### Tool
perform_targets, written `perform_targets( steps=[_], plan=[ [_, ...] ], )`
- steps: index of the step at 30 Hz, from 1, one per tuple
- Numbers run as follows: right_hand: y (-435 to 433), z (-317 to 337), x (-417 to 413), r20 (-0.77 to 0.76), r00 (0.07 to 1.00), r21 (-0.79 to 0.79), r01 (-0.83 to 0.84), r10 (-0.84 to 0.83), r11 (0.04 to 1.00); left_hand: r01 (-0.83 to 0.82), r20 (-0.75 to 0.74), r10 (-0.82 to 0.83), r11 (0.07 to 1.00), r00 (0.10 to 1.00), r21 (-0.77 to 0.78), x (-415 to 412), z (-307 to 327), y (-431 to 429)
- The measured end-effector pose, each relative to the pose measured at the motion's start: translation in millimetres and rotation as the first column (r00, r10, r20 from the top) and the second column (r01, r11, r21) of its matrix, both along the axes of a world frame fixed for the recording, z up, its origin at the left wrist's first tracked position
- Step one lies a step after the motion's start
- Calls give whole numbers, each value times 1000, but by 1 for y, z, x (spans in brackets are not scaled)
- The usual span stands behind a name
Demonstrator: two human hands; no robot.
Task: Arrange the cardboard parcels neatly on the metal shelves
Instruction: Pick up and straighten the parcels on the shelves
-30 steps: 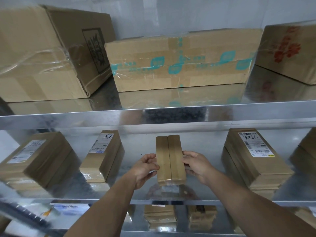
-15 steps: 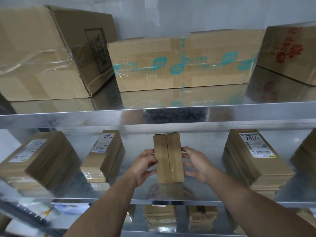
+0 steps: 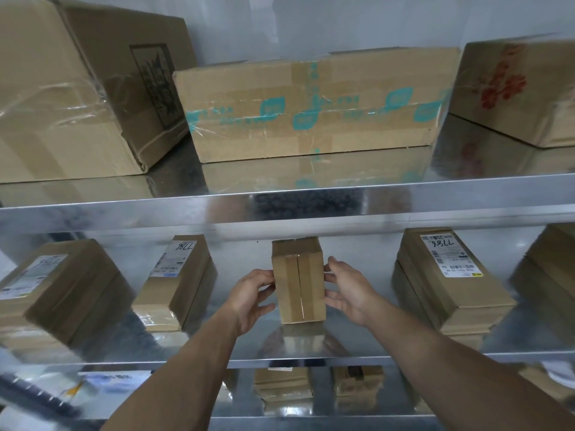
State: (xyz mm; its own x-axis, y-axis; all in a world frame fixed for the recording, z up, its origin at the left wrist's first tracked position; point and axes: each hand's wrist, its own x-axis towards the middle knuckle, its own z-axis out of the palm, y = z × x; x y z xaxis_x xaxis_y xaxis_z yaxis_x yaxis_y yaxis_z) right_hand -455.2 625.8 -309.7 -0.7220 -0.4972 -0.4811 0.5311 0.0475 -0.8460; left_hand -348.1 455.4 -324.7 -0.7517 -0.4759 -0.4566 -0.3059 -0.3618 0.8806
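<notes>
Inspector: Though leaned back and clasped round the edges a second ago, stands on end now? Report position of parcel [image 3: 298,287].

Clerk: Confirmed. Tipped upright and slid slightly deeper on middle shelf [image 3: 311,363], centre bay, well apart from neighbours on either side. Seated, by appearance: bottom edge on the metal, reflection directly beneath.

Inspector: Hands?

Clerk: Eased off. Noted left hand [image 3: 253,298] loosely curled, fingertips only against the left side. Noted right hand [image 3: 348,293] spread, fingers nearly straight against the right side. No longer wrapped round the edges. Judged steadying, not carrying.

Inspector: Bearing on the task?

Clerk: Judged as placement all but done for this item. Remains only to let go and check squareness to the front rim.

Inspector: Count.

Clerk: Three shelves in view.
- On top shelf [image 3: 186,213], three: left box [image 3: 62,98], middle box [image 3: 311,107] with teal tape, right box [image 3: 516,91] with red print.
- On middle shelf, five lots: the parcel, far-left stack [image 3: 59,293], near-left stack [image 3: 177,281], right stack [image 3: 451,281], edge stack [image 3: 547,269] cut off by the frame.
- On lower shelf [image 3: 311,423], two: lower-left stack [image 3: 283,384], lower-right stack [image 3: 357,384].
- Hands, two.
</notes>
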Motion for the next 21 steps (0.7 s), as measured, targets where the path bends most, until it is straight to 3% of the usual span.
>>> perform_targets(
  steps=[8, 21],
  plan=[
    [4, -2, -4, 0, 999, -7, 35, -35, 999, -32, -76, 40, 994, 996, 105, -1, 1, 6],
    [2, 4, 0, -42, 999, -14, 32, -33, 999, -22, -62, 24, 999, 998, 24, -7, 1, 5]
  ],
)
